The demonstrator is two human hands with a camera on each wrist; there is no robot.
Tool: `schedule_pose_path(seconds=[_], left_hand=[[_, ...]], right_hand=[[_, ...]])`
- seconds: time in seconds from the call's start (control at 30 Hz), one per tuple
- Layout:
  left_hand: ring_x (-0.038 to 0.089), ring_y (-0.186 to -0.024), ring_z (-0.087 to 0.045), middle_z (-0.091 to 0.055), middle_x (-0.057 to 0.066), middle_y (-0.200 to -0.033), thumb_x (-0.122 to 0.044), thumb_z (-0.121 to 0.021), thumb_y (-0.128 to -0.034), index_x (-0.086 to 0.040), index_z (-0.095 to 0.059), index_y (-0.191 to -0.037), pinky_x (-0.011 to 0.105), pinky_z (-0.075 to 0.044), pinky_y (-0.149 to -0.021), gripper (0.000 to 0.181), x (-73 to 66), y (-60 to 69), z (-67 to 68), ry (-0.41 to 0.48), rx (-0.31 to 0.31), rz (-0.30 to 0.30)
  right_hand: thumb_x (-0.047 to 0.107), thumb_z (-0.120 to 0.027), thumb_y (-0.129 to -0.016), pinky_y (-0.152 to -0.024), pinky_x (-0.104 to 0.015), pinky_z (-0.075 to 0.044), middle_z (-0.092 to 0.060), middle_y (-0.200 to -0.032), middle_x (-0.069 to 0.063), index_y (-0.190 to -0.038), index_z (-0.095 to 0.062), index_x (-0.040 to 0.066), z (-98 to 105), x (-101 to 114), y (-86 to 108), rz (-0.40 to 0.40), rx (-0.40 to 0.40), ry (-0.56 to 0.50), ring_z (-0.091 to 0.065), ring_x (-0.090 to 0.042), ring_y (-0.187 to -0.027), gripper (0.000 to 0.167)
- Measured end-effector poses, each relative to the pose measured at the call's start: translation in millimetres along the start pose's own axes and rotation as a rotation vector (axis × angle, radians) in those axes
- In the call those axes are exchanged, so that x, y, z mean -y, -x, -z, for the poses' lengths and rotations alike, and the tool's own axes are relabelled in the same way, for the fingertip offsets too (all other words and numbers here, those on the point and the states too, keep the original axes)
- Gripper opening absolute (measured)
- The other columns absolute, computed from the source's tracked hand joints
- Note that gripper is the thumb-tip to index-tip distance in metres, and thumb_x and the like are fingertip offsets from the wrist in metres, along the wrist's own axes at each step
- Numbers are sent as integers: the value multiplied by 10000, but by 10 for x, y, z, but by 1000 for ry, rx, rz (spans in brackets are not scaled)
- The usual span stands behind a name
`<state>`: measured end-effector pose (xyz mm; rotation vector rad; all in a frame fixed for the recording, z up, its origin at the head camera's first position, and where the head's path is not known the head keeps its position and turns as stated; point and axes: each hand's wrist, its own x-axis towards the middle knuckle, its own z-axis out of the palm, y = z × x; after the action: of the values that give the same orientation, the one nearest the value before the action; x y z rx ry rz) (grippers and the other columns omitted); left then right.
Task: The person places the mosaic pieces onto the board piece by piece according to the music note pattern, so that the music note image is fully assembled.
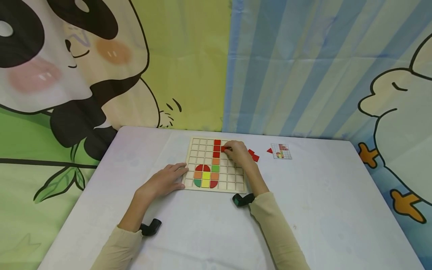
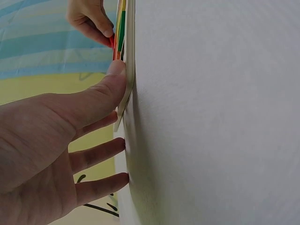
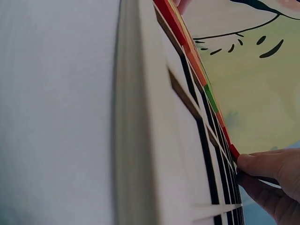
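Note:
A wooden grid board [image 1: 233, 185] lies on the white table, with red, orange, green and yellow pieces in some cells. My right hand [image 1: 239, 153] pinches a red piece [image 1: 223, 149] at the board's upper part, beside a column of red squares [image 1: 216, 148]. In the right wrist view, thumb and finger of the right hand [image 3: 274, 176] meet at a red piece [image 3: 234, 151]. My left hand [image 1: 165, 180] rests at the board's left edge, fingers spread; in the left wrist view the thumb of that hand [image 2: 61, 136] touches the board's edge [image 2: 130, 61].
Several loose red pieces [image 1: 255, 157] lie just right of the board, partly behind the right hand. Farther right are a red triangle [image 1: 269, 150] and a small pattern card [image 1: 285, 154]. A printed cloth [image 1: 189, 67] hangs behind the table.

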<state>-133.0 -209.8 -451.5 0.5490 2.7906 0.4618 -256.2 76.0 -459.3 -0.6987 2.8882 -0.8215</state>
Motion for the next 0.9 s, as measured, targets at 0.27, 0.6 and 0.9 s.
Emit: schedule_pose_path(seconds=[0.27,0.6,0.9], left_hand=[[311,-1405,-377,-354,60,-1566,-350,-692,-886,-142,-439,-1465,518,-416,-1083,666,-13,3,8,-8,-1,-4],[320,-1408,-374,-356,71,-1565,-330,-695,-886,-133,-439,-1464,525,-410,-1087,662,-28,15,23,-5,-4,-5],[326,-1401,-380,-362,82,-1560,-320,-694,-888,-116,-444,-1459,522,-413,-1084,656,-36,17,20,-7,-5,-19]], right_hand=[[109,-601,-957,-922,-400,-547,-685,-1206,-147,-1170,-690,25,-23,-34,-7,-4,0,-8,-649,-289,-1100,245],[86,-622,-938,-974,-425,-524,-694,-1194,-151,-1148,-706,20,-44,-39,-7,26,-20,11,-644,-304,-1129,235],[93,-574,-966,-1109,-466,-409,-593,-1344,-186,-1332,-568,-7,62,-73,36,30,107,-42,-522,-353,-1285,380]])
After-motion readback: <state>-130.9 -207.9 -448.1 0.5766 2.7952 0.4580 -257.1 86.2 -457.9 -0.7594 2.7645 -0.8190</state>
